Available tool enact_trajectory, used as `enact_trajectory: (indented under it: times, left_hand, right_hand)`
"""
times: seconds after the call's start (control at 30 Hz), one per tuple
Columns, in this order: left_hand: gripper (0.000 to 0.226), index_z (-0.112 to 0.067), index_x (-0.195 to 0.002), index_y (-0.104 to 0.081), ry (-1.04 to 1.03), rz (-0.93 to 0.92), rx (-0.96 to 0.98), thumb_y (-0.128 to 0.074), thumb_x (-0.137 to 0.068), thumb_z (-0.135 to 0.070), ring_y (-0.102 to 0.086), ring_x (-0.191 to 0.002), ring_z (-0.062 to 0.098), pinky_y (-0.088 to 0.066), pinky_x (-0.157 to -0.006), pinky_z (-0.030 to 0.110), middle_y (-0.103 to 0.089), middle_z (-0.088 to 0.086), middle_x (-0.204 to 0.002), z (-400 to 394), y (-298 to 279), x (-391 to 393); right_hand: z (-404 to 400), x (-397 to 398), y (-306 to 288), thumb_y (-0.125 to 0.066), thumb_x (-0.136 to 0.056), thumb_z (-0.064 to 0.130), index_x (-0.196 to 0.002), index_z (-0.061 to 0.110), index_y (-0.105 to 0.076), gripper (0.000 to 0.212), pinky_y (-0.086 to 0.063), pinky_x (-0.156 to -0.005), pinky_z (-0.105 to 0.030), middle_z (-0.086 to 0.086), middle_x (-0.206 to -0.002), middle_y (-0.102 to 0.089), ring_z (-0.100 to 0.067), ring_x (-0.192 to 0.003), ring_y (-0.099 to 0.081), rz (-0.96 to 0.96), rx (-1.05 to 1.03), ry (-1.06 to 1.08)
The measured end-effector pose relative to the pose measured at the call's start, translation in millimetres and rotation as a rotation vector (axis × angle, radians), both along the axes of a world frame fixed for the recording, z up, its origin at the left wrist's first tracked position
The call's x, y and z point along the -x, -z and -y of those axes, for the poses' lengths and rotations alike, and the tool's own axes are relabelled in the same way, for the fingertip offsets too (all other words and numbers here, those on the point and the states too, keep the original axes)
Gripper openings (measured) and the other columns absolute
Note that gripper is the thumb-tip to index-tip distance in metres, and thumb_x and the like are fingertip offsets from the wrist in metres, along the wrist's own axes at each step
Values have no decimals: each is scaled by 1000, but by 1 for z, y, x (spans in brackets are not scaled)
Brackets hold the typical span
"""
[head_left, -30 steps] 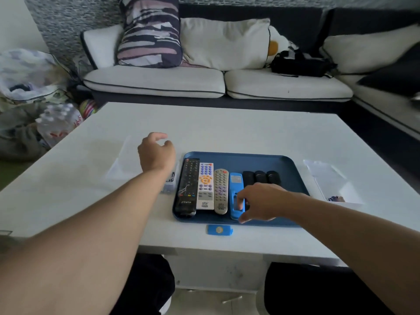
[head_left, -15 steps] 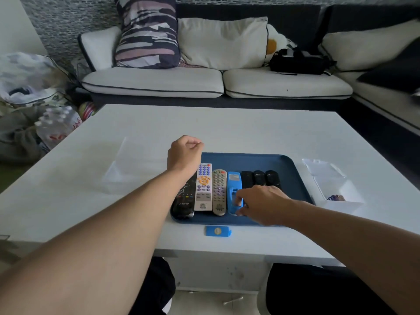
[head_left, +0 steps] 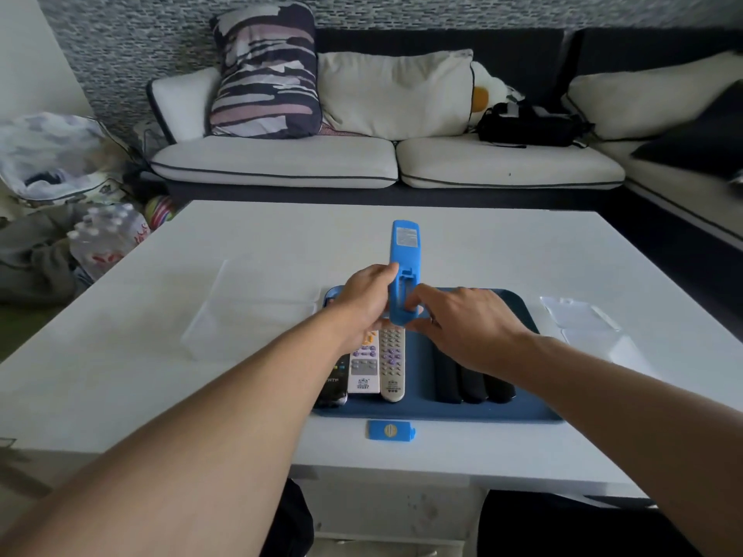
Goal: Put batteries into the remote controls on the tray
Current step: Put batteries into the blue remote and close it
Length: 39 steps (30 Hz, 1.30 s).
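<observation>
Living room setup, with a big dark corner sofa [head_left: 386, 162] carrying white cushions along the far wall, a striped pillow [head_left: 266, 72] and a black bag [head_left: 526, 124] sitting on it. Off to the left on the floor there's a pile of bags and a shrink-wrapped pack of water bottles [head_left: 105, 240].

Closer in is a white coffee table [head_left: 201, 355], and on its near half sits a blue tray [head_left: 522, 410]. On the tray's left part 3 remotes lie side by side, face up: a black remote [head_left: 333, 385], a white remote [head_left: 364, 365] and a beige remote [head_left: 392, 365]. Right of a gap are 3 black remotes [head_left: 472, 385], also side by side, partly hidden under the right arm. Some clear plastic packaging [head_left: 583, 323] lies on the table just right of the tray.

Both arms reach in from the near edge. Left hand [head_left: 364, 303] grips a blue remote [head_left: 404, 259] by its lower half, fingers curled round the left edge, holding it upright-ish above the tray with the back side and open battery bay facing the camera. Right hand [head_left: 468, 327] has thumb and fingertips pinched at the bottom end of that same remote.

Smallest bit: the blue battery cover [head_left: 390, 430] lies flat on the table just near of the tray's front rim.
</observation>
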<state>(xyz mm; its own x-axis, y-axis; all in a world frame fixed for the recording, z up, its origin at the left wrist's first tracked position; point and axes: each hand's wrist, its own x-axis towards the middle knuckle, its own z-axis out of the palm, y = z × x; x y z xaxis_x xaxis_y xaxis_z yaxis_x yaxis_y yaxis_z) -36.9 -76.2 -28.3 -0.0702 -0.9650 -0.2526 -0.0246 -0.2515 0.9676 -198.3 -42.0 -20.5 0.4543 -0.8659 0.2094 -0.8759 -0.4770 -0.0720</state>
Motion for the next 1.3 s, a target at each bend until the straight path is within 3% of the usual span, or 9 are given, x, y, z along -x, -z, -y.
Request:
enact_trajectory:
  times: [0.1,0.23,0.33,0.43,0.7,0.83,0.93,1.2,1.3]
  left_hand:
    - [33,-14,-119,-62,-23,-69,-60,-41,-108,-36,-72,-71,24,-61,-58,38,-72,13,-101,-2,2,-4]
    - [34,-11,-122,-58,-102,-138,-75,-39,-109,-35,-74,-66,23,-63,-58,43,-68,15,-106,-1,0,-16]
    - [31,-12,-122,-57,-104,-162,-87,-38,-109,-33,-76,-75,25,-62,-56,42,-71,15,-107,-1,1,-27]
    - [31,-13,-122,-59,-124,-159,-97,-38,-109,-33,-76,-79,26,-63,-60,44,-73,13,-105,-1,3,-35]
    - [32,-12,-121,-62,-83,-170,-95,-43,-108,-34,-77,-77,23,-62,-56,40,-75,7,-91,0,-2,-42]
    - [32,-12,-122,-61,-29,-151,-113,-43,-108,-34,-77,-86,30,-62,-56,39,-77,5,-88,-2,-1,-39]
    - [33,-12,-124,-60,3,-143,-124,-42,-108,-35,-76,-88,31,-61,-53,37,-74,11,-104,-4,-2,-38]
    - [39,-11,-125,-63,81,-138,-166,-39,-109,-37,-75,-90,36,-61,-56,36,-76,11,-108,-5,-4,-41]
    - [38,-14,-125,-63,115,-137,-174,-40,-108,-39,-75,-93,36,-62,-62,37,-76,10,-109,-6,-4,-41]
  right_hand:
    - [5,-10,-11,-64,-93,44,-108,35,-67,17,-41,-61,-26,13,-78,-63,-8,-72,-58,214,-203,52]
    - [17,-13,-22,-78,-86,27,-91,23,-75,7,-32,-45,-15,15,-54,-52,-4,-48,-41,797,-622,250]
    - [22,-10,-27,-63,-96,7,-114,6,-67,19,-48,-54,-22,-7,-83,-58,-14,-66,-55,1169,-1022,353]
    - [26,-12,-28,-50,-101,-1,-120,1,-61,22,-59,-59,-25,-16,-100,-63,-24,-85,-67,1353,-1115,359]
    - [35,-22,-26,-56,-101,13,-118,6,-61,19,-45,-57,-17,-10,-109,-76,-16,-80,-74,1433,-1098,306]
    - [39,-23,-23,-62,-98,18,-109,11,-71,16,-40,-60,-18,-4,-100,-70,-7,-71,-62,1418,-1133,296]
    - [42,-25,-19,-66,-95,23,-119,12,-71,27,-42,-58,-18,-3,-101,-66,-8,-69,-52,1388,-1119,295]
    - [42,-35,-14,-75,-89,25,-96,17,-69,12,-39,-47,-17,-11,-103,-76,-9,-57,-42,1278,-807,359]
    - [43,-38,-12,-82,-82,27,-93,16,-69,20,-41,-49,-21,-8,-86,-73,-10,-52,-43,1190,-625,345]
